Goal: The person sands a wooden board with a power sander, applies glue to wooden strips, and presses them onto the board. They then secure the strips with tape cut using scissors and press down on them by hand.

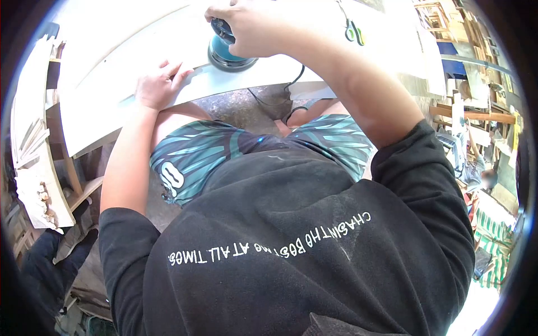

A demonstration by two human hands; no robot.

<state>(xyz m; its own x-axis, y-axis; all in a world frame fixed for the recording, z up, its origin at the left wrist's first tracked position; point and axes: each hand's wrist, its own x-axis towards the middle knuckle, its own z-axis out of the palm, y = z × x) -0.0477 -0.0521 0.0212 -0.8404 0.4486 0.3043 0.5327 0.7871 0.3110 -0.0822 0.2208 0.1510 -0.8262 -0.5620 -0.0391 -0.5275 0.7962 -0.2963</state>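
The black shirt (291,190) was nearest; beyond, the sander (230,60) sat near the tabletop (120,67) edge, where outward drift could have tipped it or a snagged cord (303,71) jerked it. The right hand (249,28) had its fingers curled round the sander; the left hand (156,88), fingers loosely spread, touched the tabletop, apparently gripping nothing.

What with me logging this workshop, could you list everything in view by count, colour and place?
Power tool: one, teal and black, on the worktop
Cable: seemingly one, black, below the edge
Scissors: one, green-yellow handles, worktop's far right
Worktop: one, white, ahead
Timber: many, brown and pale, both sides
Striped cloth: green-white, right; count unclear
Other people: two discernible, left and right
Shirt: one, black
Shorts: one pair, teal patterned
Left hand: one, bare, on worktop
Right hand: one, bare, gripping tool
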